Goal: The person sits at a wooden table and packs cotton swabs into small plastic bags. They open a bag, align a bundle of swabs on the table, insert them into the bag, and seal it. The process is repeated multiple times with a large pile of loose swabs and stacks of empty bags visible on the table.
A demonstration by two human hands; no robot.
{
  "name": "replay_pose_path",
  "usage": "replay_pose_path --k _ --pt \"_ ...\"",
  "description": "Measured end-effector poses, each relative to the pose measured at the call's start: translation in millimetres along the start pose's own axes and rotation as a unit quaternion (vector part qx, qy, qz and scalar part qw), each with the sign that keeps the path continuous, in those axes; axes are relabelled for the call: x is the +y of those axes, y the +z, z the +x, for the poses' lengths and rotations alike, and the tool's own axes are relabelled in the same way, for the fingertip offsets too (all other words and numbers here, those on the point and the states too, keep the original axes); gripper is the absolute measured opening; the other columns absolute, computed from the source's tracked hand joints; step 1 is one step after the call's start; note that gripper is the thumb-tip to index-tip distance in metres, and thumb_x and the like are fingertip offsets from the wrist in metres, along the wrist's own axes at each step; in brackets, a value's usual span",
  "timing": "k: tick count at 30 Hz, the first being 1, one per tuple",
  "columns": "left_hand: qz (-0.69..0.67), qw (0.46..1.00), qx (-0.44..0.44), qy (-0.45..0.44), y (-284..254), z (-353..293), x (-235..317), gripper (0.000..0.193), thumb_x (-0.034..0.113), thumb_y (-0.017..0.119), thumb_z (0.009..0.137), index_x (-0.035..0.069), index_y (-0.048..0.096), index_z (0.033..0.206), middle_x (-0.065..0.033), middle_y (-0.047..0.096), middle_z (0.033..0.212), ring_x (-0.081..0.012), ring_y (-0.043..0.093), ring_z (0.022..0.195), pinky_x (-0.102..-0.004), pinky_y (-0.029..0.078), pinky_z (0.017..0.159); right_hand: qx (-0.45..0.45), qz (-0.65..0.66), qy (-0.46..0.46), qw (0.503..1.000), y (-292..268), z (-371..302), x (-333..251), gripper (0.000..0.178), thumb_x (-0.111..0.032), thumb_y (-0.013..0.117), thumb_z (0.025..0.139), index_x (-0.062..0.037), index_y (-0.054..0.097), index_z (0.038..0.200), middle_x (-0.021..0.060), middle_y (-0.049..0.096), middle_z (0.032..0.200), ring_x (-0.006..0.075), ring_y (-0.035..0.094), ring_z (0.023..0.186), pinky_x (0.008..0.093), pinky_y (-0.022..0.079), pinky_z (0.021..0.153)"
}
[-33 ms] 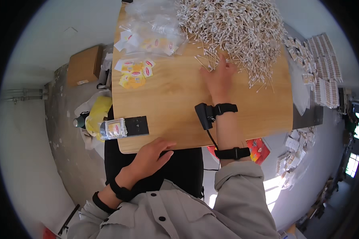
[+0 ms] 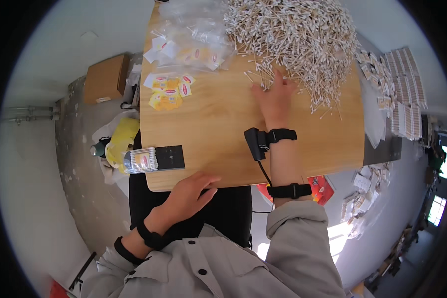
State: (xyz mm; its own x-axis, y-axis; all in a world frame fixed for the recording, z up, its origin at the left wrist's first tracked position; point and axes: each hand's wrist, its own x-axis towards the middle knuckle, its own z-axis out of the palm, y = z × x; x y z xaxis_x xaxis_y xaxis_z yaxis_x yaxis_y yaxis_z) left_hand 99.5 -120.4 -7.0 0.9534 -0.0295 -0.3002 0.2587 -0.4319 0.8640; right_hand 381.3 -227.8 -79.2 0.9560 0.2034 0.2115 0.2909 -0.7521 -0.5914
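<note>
The right hand lies flat on the counter at the near edge of the swab pile; its fingers are spread and pushed in among the loose swabs, and no stick can be seen pinched between them, so whether the grip has closed on any I cannot tell; a black strap with a small black device sits at the wrist, a second strap higher up the forearm.

The left hand rests at the near counter edge, fingers loosely apart and curled over the rim, holding nothing; just to its left lies a filled swab packet on a black block, touching it.

Nothing has shifted between the two pictures; both hands, the pile and the packet sit as they did, so the gathering of swabs is at a pause or only starting; judged from this, the right hand is sorting a bunch from the pile's fringe while the left waits.

Further up the counter, left of the pile, lie clear empty bags and a few yellow and red labels; off the counter's left side stand a cardboard box and a yellow bag on the floor; rows of packed bundles lie to the right.
</note>
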Motion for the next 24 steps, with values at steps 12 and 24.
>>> replay_pose_path --k 12,24 --pt "0.183 0.952 0.212 0.125 51.6 75.2 -24.4 0.064 0.013 0.068 0.082 0.002 0.042 0.140 -0.0225 0.035 0.146 -0.0406 0.037 0.134 -0.0460 0.036 0.108 -0.127 0.068 -0.106 0.984 -6.9 -57.3 14.1 0.019 -0.016 0.074 0.083 -0.0106 0.071 0.101 0.0067 0.057 0.094 0.0181 0.062 0.074 0.0303 0.051 0.065" --pt "0.252 0.924 0.286 0.046 29.3 76.7 -52.2 0.102 0.034 0.080 0.071 0.000 0.024 0.150 -0.0274 0.019 0.155 -0.0445 0.021 0.143 -0.0532 0.022 0.115 -0.174 0.123 -0.067 0.975 -14.2 -103.1 -14.8 0.037 -0.019 0.080 0.075 -0.0119 0.070 0.110 0.0089 0.056 0.104 0.0218 0.063 0.083 0.0339 0.052 0.069"
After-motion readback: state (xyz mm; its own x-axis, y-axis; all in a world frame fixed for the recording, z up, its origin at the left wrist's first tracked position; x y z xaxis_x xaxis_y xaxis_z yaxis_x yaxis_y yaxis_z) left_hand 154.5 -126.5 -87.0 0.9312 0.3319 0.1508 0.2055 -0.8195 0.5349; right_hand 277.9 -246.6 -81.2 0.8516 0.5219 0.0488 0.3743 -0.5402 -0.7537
